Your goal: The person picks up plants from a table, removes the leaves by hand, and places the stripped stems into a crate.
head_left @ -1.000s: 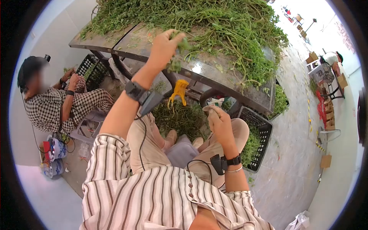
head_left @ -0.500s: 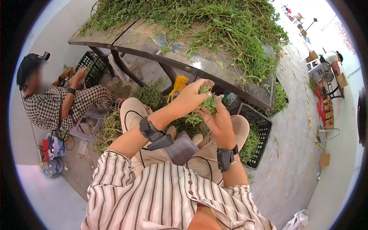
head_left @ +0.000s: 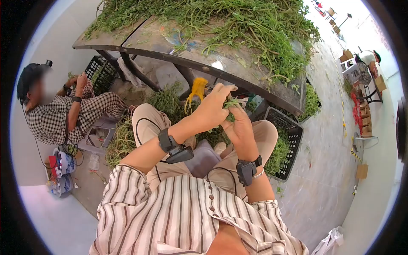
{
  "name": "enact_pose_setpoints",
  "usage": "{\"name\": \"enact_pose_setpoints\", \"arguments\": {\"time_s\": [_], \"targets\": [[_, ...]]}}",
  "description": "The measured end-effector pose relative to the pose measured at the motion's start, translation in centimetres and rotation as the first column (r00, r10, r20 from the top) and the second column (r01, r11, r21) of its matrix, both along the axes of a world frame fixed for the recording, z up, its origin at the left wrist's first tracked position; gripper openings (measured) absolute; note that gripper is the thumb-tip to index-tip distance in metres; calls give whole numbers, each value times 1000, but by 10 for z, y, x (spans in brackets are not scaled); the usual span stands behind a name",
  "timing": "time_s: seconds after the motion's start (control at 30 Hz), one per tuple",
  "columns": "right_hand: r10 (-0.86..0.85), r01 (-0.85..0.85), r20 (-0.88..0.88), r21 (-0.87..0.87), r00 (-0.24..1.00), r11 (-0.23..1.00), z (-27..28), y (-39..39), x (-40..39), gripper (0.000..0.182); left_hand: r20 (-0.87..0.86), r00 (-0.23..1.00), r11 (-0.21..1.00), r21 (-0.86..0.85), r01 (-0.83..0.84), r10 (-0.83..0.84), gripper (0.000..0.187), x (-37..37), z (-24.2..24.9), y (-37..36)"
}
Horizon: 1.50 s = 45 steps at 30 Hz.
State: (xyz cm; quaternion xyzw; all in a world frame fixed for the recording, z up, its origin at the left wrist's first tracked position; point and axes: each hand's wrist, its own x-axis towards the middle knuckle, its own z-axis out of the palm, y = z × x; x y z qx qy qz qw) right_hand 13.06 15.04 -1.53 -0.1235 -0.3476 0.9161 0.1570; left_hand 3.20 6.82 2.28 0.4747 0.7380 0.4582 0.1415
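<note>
Green leaves and thin stems make up the small sprig (head_left: 232, 103) between the person's two hands, near the centre of the frame, just below the counter (head_left: 142, 37) edge. From where I stand, the left forearm slants up from the lower left, wrist bent a little, back of the left hand (head_left: 211, 109) showing and fingers curled toward the other hand. The right hand (head_left: 241, 128) comes up more steeply from the lower right, leaning left, fingers bent in to meet it. Each grip is narrow, closed on the sprig. Most of the sprig is covered by fingers, so I can't make out which fingertips pinch it. The heap of greens (head_left: 259, 32) is cut off by the top of the frame. Behind the left hand, a yellow thing (head_left: 198, 88) hangs, partly covered; what it is, I can't tell.
</note>
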Motion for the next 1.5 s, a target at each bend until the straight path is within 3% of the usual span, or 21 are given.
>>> {"name": "enact_pose_setpoints", "arguments": {"time_s": [0.07,0.2,0.27,0.4,0.5,0.57,0.6,0.67,0.7,0.77,0.8,0.83,0.87,1.03,1.1,1.17,1.27,1.3,1.37,1.5], "targets": [[-9,20,73,-149,997,989,-9,4,-4,27,27,999,1000,2,22,-22,53,1,-1,1],[-34,50,82,-199,996,979,-17,6,-8,27,42,999,999,42,-15,14,41,-2,-3,4],[-72,89,92,-195,993,977,-17,5,-8,29,184,980,989,117,-94,72,28,-6,-8,6],[-36,47,52,-222,998,974,-23,1,-10,30,269,963,976,201,-82,25,22,-4,-13,10],[-25,48,98,-234,995,971,-16,-6,-10,31,224,972,990,105,-95,69,20,0,-15,9],[3,20,112,-209,994,978,-24,-6,-9,30,-203,975,994,66,-83,95,21,-3,-20,8],[7,16,110,-210,994,978,-26,-8,-8,30,-257,959,990,101,-100,123,25,-4,-22,9],[-41,45,-22,205,999,978,-31,-12,-8,30,-274,954,992,69,-104,119,24,-8,-24,8],[-39,44,-28,205,999,978,-35,-13,-10,30,-289,951,994,38,-106,113,24,-10,-25,8],[-100,75,17,537,995,840,-43,-13,-12,27,-281,953,993,67,-96,111,27,-13,-29,9],[-99,77,14,535,995,841,-37,-11,-10,27,-268,958,992,95,-82,105,31,-14,-29,9],[18,-25,46,160,999,987,-27,-8,-6,24,-271,957,992,93,-82,105,31,-14,-29,9],[140,-129,31,-241,990,962,-19,-6,-4,22,-223,972,995,83,-59,76,32,-14,-28,9],[82,-54,108,-239,991,970,-15,1,-1,13,-121,991,997,-66,45,-53,35,-33,-15,10],[75,-49,98,-245,992,968,-17,6,3,12,-104,992,993,106,-55,66,34,-46,-3,11],[72,-61,41,-226,997,972,-17,10,6,12,-197,970,989,-3,-145,142,31,-69,22,8],[54,-39,59,-229,997,973,-16,12,9,15,-326,867,923,204,-325,377,29,-113,21,8],[53,-38,57,-229,997,973,-16,13,9,15,-328,867,924,205,-323,376,29,-129,21,9],[66,-48,78,-218,995,975,-17,12,9,17,-430,772,872,79,-483,467,26,-155,20,14],[70,-47,103,-210,992,977,-12,11,9,20,-516,738,834,-79,-546,434,28,-179,29,27]]}}
